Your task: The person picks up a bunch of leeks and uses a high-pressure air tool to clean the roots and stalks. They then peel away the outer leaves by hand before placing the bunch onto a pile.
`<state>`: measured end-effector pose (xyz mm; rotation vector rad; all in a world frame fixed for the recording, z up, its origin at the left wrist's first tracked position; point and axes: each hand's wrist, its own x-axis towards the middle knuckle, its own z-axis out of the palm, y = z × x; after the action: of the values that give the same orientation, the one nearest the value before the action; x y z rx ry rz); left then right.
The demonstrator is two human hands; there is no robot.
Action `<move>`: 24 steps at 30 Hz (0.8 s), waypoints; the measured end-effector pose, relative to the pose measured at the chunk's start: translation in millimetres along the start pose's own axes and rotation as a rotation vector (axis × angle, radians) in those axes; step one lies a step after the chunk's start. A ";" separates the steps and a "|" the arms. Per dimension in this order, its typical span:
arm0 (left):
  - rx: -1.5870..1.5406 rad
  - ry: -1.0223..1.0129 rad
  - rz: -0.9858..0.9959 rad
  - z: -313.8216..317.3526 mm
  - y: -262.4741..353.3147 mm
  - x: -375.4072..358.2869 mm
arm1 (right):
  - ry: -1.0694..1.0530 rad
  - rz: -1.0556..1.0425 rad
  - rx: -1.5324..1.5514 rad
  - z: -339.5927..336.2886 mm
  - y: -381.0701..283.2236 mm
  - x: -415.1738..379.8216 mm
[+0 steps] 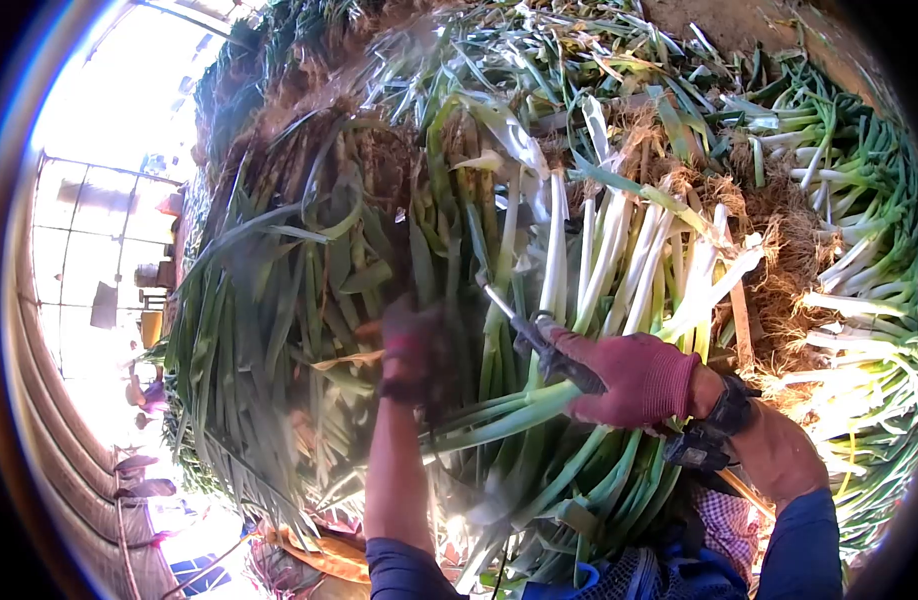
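Note:
A big bundle of leeks (599,250), white stalks to the right and dark green leaves to the left, lies across the view in front of me. My right hand (629,378), in a red glove with a black wrist strap, grips a small knife (514,320) whose blade points up-left into the stalks. One leek stalk (499,415) runs just under that hand. My left hand (414,350), gloved and blurred by motion, is in among the green leaves (279,300). Its fingers cannot be made out.
More leeks with earthy roots (779,250) are heaped at the right and behind (849,170). At the left lies a bright greenhouse wall (89,230) with crates and people far off. An orange object (319,555) lies low near my apron.

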<state>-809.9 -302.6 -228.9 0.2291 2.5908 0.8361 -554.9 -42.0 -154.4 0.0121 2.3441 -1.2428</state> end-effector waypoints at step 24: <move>-0.359 -0.127 0.008 22.1 20.1 0.3 | -0.051 -0.038 0.061 -2.5 -2.1 -1.0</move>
<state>-800.2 -274.7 -233.4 0.1798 2.2759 1.2258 -555.5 -41.1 -151.2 -0.0437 2.2724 -1.3177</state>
